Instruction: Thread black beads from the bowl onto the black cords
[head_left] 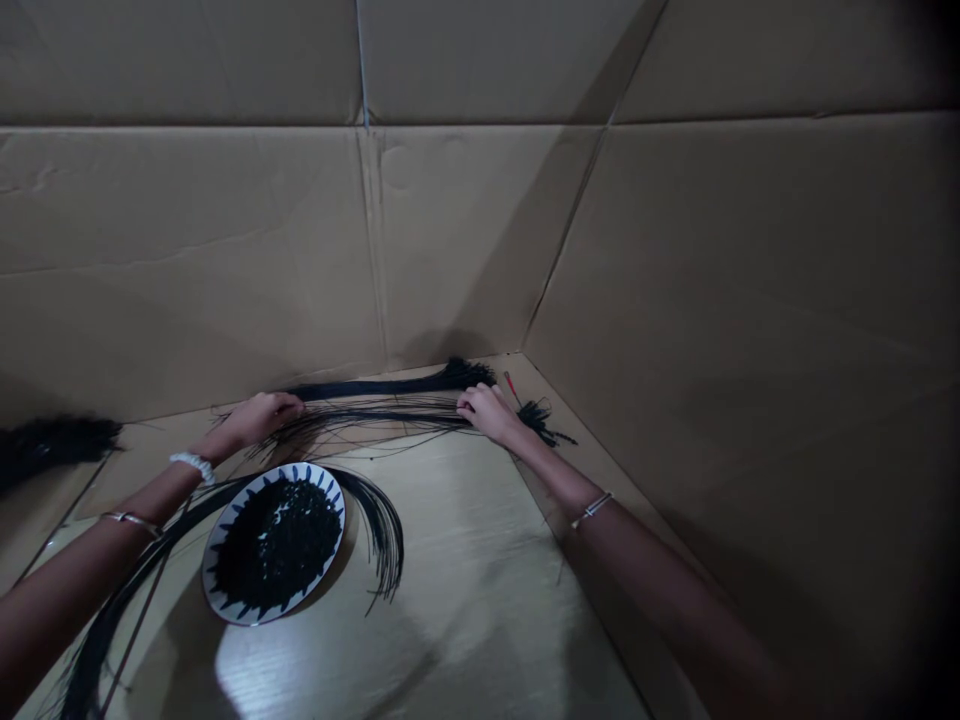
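Observation:
A loose bunch of thin black strands stretches between my two hands along the back of the board. At its left end my left hand is closed, fingers pressed together on the strands. My right hand pinches the other end, with a tuft of black ends fanning out past it on the right. Just behind lies a thicker black bundle with a bushy right end. Nearer to me, a plate with a white and blue rim holds many tiny dark pieces.
A curved bundle of black strands runs behind the plate and down the left side. Another dark bundle lies at far left. A small red-tipped item rests in the back corner. Cardboard walls rise behind and at right.

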